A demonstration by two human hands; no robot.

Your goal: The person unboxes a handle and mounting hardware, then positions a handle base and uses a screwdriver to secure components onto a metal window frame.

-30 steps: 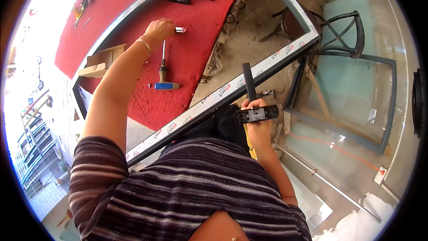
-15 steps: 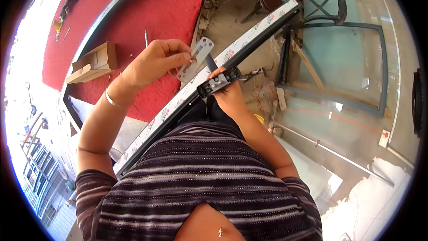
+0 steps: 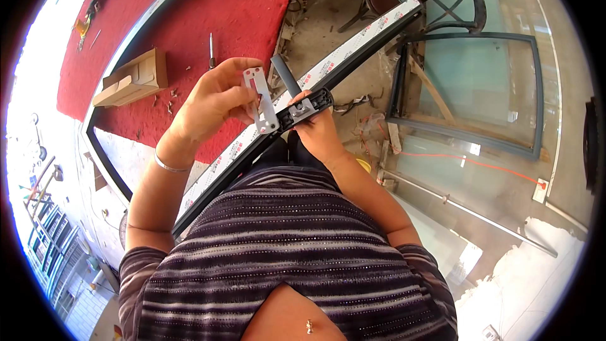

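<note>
My left hand (image 3: 214,100) pinches a flat grey metal plate (image 3: 266,110) with a long slot and small holes at its ends. My right hand (image 3: 320,137) is closed around a black window handle (image 3: 302,110), its hollow underside turned up and its dark grey lever (image 3: 287,77) pointing away from me. The plate's near end is beside the handle's left end, and I cannot tell whether they touch. Both hands are over the near bar of a large window frame (image 3: 334,63), which is covered in white printed film.
Under the frame is a red-covered table (image 3: 214,19) with an open cardboard box (image 3: 134,81) and a screwdriver-like tool (image 3: 212,53). To the right, a dark chair (image 3: 473,3) stands by a grey-framed glass panel (image 3: 540,101). An orange cord (image 3: 467,160) crosses there.
My left hand has brought the plate down toward me and tilted it the other way, next to the handle's left end. The handle has turned slightly in my right hand.
</note>
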